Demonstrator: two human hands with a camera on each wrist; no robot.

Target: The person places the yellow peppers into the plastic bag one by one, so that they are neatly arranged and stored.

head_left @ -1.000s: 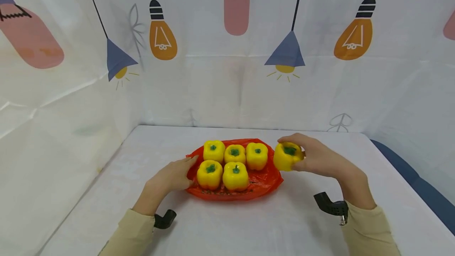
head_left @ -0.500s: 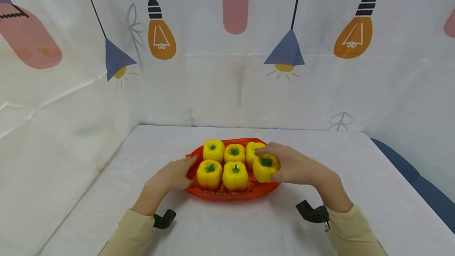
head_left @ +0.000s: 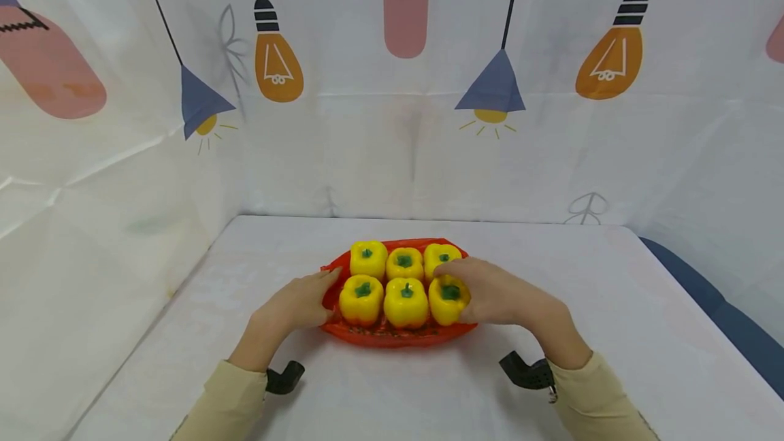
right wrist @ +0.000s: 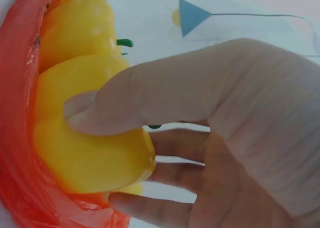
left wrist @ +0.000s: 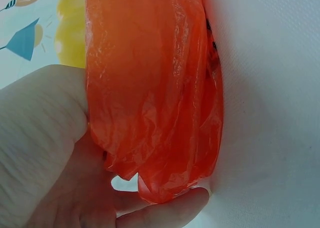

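Note:
My right hand [head_left: 499,291] holds a yellow bell pepper [head_left: 446,299] at the front right of a red plastic bag [head_left: 392,338]. In the right wrist view, the thumb presses on the near side of this bell pepper [right wrist: 90,153] and the other fingers reach round its far side. Several more yellow bell peppers with green stems stand in two rows in the bag, the front middle one [head_left: 405,305] right beside the held one. At the left end, my left hand [head_left: 303,301] grips the crumpled bag edge [left wrist: 160,153], its fingers around the film.
The bag lies on a white-covered table [head_left: 380,400]. Behind it hangs a white sheet [head_left: 380,155] printed with lamps and bulbs. A dark blue chair-like shape [head_left: 704,298] shows past the table's right edge.
My right hand has carried the bell pepper from right of the bag leftward and down into the front row. The left hand stays at the bag's left end.

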